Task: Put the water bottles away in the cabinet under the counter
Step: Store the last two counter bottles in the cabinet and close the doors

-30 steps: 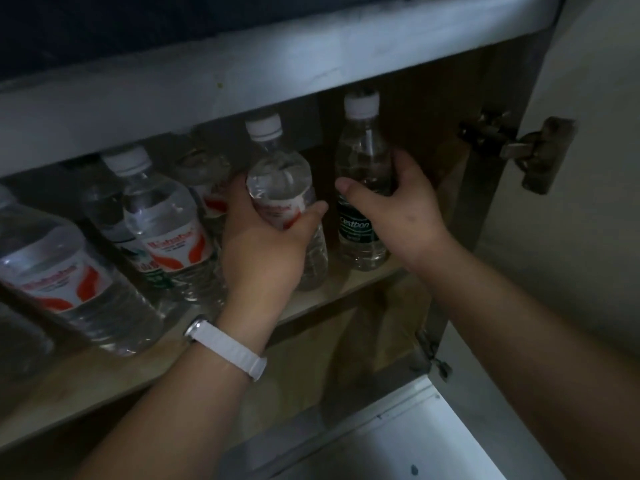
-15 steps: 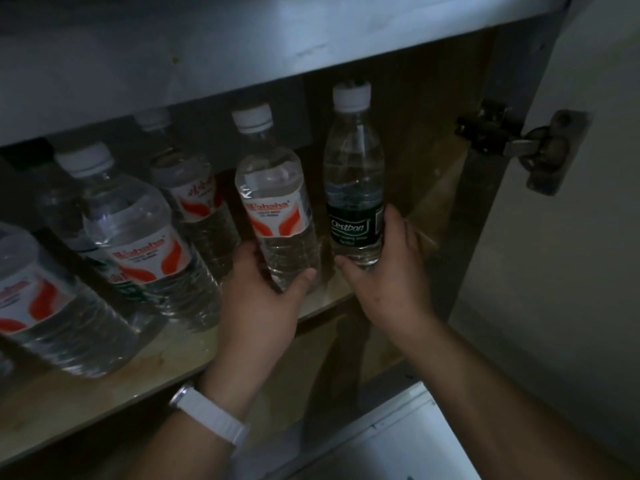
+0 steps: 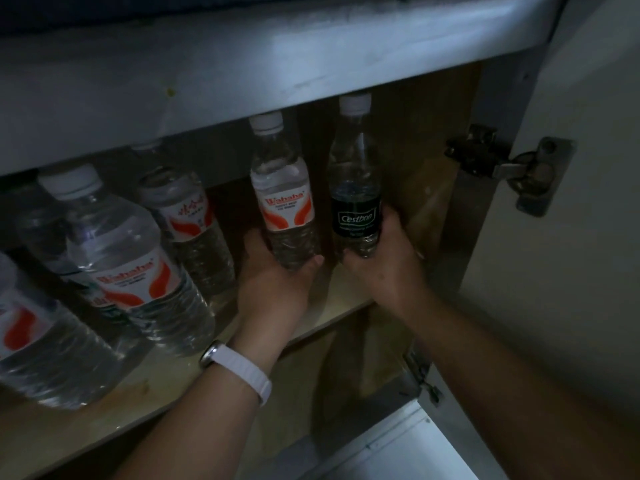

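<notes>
A dim, open cabinet (image 3: 429, 168) has a wooden shelf (image 3: 166, 386) carrying water bottles. Left of the left hand stand three clear bottles with white caps and red-and-white labels: a cut-off bottle (image 3: 31, 341) at the frame edge, a large bottle (image 3: 117, 258) beside it, and a rear bottle (image 3: 188, 216) nearest the hand. A darker bottle sits behind the large one, its label unreadable.

The left hand (image 3: 273, 285), with a white wristband (image 3: 242, 370), curls round the base of an upright Wahaha bottle (image 3: 282, 188). Just right of it, the right hand (image 3: 388, 268) grips the lower part of an upright, dark-labelled Cestbon bottle (image 3: 355, 181). The two held bottles nearly touch. Their bottoms are hidden, so contact with the shelf cannot be told.

Their caps reach close under the grey top rail (image 3: 242, 74). Bare shelf lies below the wrists. A gap separates the right hand from the cabinet wall, hinge (image 3: 491, 161) and open door (image 3: 588, 237).
</notes>
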